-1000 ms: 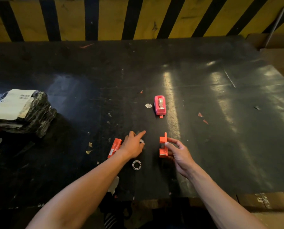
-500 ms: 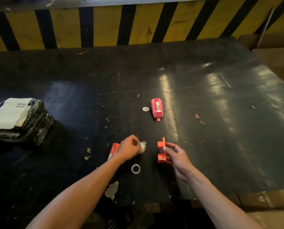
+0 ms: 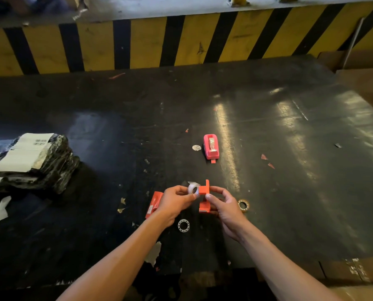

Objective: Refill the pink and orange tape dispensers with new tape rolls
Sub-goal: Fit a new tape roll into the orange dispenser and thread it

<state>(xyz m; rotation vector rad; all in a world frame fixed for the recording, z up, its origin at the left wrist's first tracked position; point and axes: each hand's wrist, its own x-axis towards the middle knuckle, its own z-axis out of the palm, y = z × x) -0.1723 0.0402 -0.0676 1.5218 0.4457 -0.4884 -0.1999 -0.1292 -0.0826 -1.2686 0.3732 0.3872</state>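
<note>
1. Head view, the only one: left hand (image 3: 174,203) pinching a clear tape roll (image 3: 193,189) between thumb and fingers (image 3: 188,199), lifted off the table (image 3: 289,192), hole of the roll facing toward the right.
2. Right hand (image 3: 225,205) clamped on the orange dispenser body (image 3: 204,198), thumb on the near face, other fingers wrapped behind; also raised off the table.
3. Key relation: roll just left of the orange body's upper block and touching it or very nearly so; cannot tell which. Left hand nearer the roll, right hand nearer the body, both meeting at the middle.
4. Long axis of the orange body running roughly near to far, slightly upright in the grip, far end with its raised tab higher; open side apparently facing left toward the roll, judged from the shape only.
5. Roll's axis lying left to right, so probably a sideways slide onto the body rather than a drop from above.
6. Loose orange cover piece (image 3: 154,204) lying on the table just left of the left wrist, long axis near to far, tilted slightly.
7. White spoked hub (image 3: 183,225) flat on the table below the hands; a spent tape core (image 3: 243,205) flat just right of the right hand.
8. Pink dispenser (image 3: 211,146) standing farther out, well apart from both hands, long axis near to far, cutter end toward the person, a roll seated inside, seemingly refilled already.
9. Wrapped black bundle (image 3: 29,161) far left, well clear.
</note>
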